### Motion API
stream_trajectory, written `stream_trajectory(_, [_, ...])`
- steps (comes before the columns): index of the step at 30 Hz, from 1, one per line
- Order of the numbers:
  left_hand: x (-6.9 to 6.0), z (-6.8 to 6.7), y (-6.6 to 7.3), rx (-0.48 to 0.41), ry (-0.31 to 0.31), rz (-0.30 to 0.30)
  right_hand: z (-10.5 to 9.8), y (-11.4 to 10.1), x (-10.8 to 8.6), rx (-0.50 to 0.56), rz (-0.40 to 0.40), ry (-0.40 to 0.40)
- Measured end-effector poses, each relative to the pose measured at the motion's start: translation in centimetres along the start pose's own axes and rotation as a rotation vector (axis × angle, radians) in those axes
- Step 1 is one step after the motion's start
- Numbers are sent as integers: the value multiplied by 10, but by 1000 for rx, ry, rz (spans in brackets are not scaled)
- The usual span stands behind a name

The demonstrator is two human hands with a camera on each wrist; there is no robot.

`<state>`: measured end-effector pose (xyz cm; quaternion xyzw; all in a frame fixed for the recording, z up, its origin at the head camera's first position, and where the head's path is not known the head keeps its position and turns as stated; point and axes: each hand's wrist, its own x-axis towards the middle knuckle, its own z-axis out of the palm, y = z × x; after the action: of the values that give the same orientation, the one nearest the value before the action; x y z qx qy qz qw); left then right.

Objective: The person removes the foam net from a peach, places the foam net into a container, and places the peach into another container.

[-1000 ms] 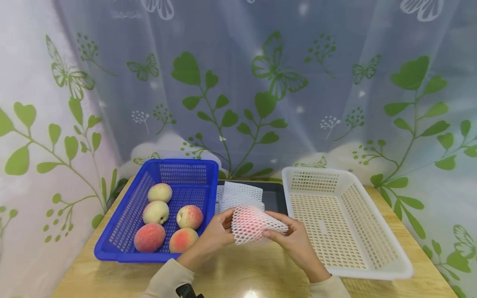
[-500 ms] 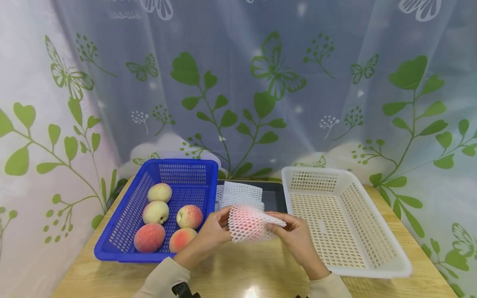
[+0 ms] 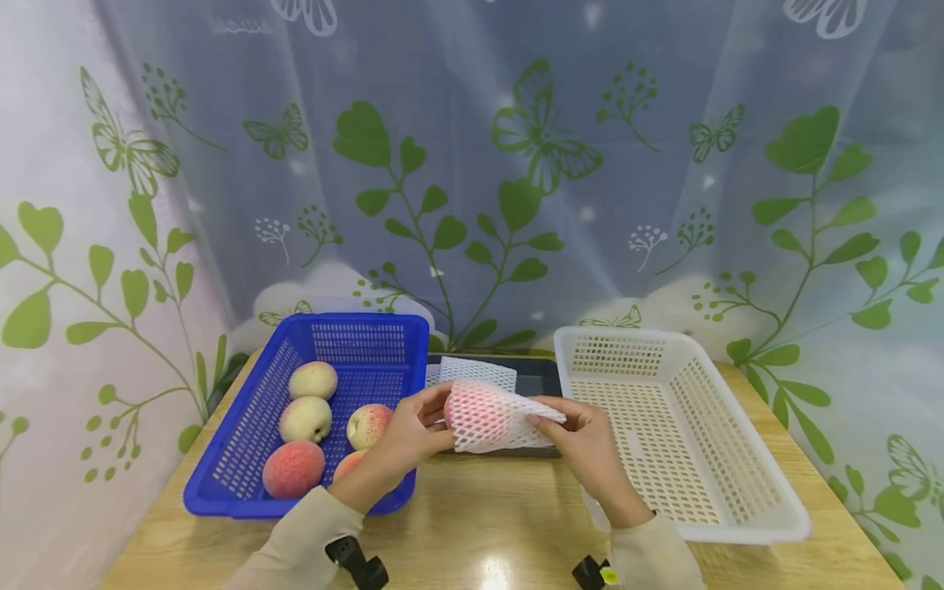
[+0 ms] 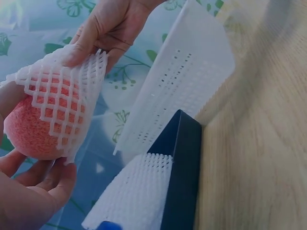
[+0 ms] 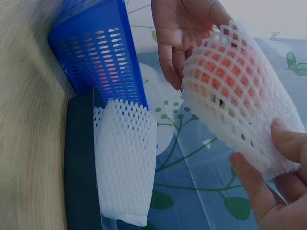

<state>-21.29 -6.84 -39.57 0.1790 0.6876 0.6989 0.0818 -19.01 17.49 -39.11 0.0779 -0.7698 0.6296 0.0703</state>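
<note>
A pink-red peach (image 4: pixel 31 132) sits partly inside a white foam net sleeve (image 3: pixel 483 418), held above the table between both hands. My left hand (image 3: pixel 413 428) grips the peach at its left end, thumb and fingers around the bare side and the sleeve's edge. With thumb and fingers, my right hand (image 3: pixel 587 442) pinches the narrow, flattened tail of the sleeve. Through the mesh in the right wrist view, the covered peach (image 5: pixel 225 81) shows a paler end with a dark spot. More foam net sleeves (image 5: pixel 125 163) lie in a dark tray (image 3: pixel 537 378) behind the hands.
To the left, a blue plastic basket (image 3: pixel 416 340) holds several peaches (image 3: pixel 293 469), partly hidden by the left forearm. A white plastic basket (image 3: pixel 678 426) stands to the right. The wooden table (image 3: pixel 472 524) reaches a patterned curtain (image 3: pixel 457 164) at the back.
Both hands have lifted the peach and sleeve slightly up and away, with more bare peach showing at the left end. The sleeve's tail stays pinched in the right hand.
</note>
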Motion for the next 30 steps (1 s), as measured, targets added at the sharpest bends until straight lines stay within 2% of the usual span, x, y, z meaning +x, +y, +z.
stream_trajectory(6, [7, -10, 12, -50, 32, 16, 0, -8, 11, 6, -29, 34])
stream_trajectory(9, [11, -18, 18, -40, 42, 13, -3, -11, 16, 10, -30, 51])
stream_trajectory(14, [14, -36, 27, 25, 99, -32, -10, -16, 25, 22, -11, 88])
stream_trajectory(20, [18, -66, 33, 146, 197, -55, -12, -17, 39, 13, -6, 129])
stream_trajectory(25, [19, -90, 32, 240, 252, -89, -10, -13, 51, 14, 15, 117])
stream_trajectory(30, [22, -108, 26, 291, 312, -154, -5, -7, 66, 68, 86, 80])
